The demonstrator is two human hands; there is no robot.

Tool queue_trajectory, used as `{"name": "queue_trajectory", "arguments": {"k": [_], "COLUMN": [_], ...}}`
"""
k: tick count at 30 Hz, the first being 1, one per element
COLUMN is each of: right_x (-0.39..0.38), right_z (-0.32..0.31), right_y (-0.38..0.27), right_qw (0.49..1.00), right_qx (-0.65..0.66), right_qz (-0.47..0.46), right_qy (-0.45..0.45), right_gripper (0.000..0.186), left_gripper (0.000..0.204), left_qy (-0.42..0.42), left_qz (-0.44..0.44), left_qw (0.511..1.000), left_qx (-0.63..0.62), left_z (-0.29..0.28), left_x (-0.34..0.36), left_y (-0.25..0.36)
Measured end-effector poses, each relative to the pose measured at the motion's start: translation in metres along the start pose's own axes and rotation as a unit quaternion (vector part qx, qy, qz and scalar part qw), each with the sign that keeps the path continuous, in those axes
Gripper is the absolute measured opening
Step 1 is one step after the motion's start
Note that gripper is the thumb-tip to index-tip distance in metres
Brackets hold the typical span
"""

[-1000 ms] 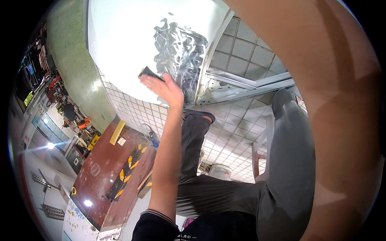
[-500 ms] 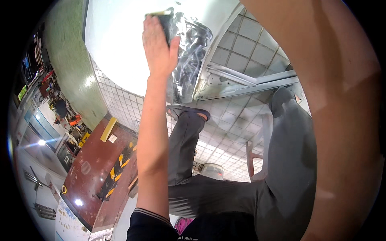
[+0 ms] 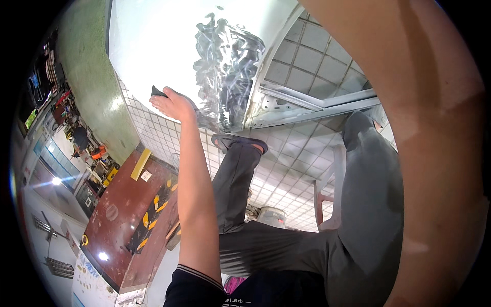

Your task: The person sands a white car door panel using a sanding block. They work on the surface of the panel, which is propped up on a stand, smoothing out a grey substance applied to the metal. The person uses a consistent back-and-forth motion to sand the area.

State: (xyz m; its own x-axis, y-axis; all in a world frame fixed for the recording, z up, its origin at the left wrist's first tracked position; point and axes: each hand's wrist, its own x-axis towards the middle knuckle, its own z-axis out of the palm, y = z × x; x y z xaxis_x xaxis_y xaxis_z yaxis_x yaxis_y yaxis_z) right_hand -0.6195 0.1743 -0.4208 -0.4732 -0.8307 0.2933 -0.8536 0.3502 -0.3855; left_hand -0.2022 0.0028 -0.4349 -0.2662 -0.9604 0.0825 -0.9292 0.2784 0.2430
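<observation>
My left hand [image 3: 175,106] lies flat against the lower left part of a white curved panel [image 3: 140,48], which looks like a car body panel. Under its fingers is a dark piece of sandpaper [image 3: 157,92], mostly covered, with one pointed corner showing. To the right of that hand, the panel bears a dark, rippled, shiny patch [image 3: 230,69], with nothing touching it. Along the right side my right forearm [image 3: 434,153] reaches up and leaves the view at the top, so my right hand is out of sight.
A metal frame [image 3: 291,105] adjoins the panel's right edge above the tiled floor [image 3: 291,153]. My foot in a dark sandal [image 3: 240,140] is just below the panel. A bucket [image 3: 271,217] and a stool [image 3: 327,202] stand nearby. Leftward is a reddish-brown board [image 3: 115,220] with a striped strip.
My left hand has slid down and left with the sandpaper, from the upper edge of the rippled patch to the white area, uncovering the patch. My right arm has barely moved.
</observation>
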Motion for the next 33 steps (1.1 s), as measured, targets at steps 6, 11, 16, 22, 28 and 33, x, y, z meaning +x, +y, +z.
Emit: {"name": "queue_trajectory", "arguments": {"k": [6, 11, 16, 22, 28, 33], "right_x": [0.001, 0.006, 0.002, 0.007, 0.001, 0.001], "right_z": [0.017, 0.008, 0.014, -0.003, 0.001, -0.001], "right_y": [0.010, 0.001, 0.012, -0.004, 0.000, 0.002], "right_qw": [0.999, 1.000, 0.999, 1.000, 1.000, 1.000], "right_qx": [-0.020, -0.019, -0.031, -0.019, -0.025, -0.024], "right_qz": [-0.010, -0.002, 0.015, -0.010, 0.007, 0.009], "right_qy": [0.048, -0.016, -0.012, 0.009, -0.014, -0.006], "right_gripper": [0.055, 0.057, 0.056, 0.055, 0.056, 0.057], "left_gripper": [0.074, 0.082, 0.080, 0.078, 0.078, 0.079], "left_qy": [-0.041, -0.080, -0.137, -0.077, -0.024, -0.061], "left_qz": [0.169, 0.385, 0.518, 0.254, -0.038, 0.144], "left_qw": [0.985, 0.915, 0.842, 0.964, 0.999, 0.986], "left_qx": [-0.001, -0.086, -0.058, 0.029, -0.015, -0.050], "left_z": [0.021, 0.042, 0.023, -0.026, -0.006, 0.019], "left_x": [-0.009, -0.034, -0.026, -0.019, -0.035, -0.066], "left_y": [0.098, 0.198, 0.157, -0.045, -0.003, 0.109]}}
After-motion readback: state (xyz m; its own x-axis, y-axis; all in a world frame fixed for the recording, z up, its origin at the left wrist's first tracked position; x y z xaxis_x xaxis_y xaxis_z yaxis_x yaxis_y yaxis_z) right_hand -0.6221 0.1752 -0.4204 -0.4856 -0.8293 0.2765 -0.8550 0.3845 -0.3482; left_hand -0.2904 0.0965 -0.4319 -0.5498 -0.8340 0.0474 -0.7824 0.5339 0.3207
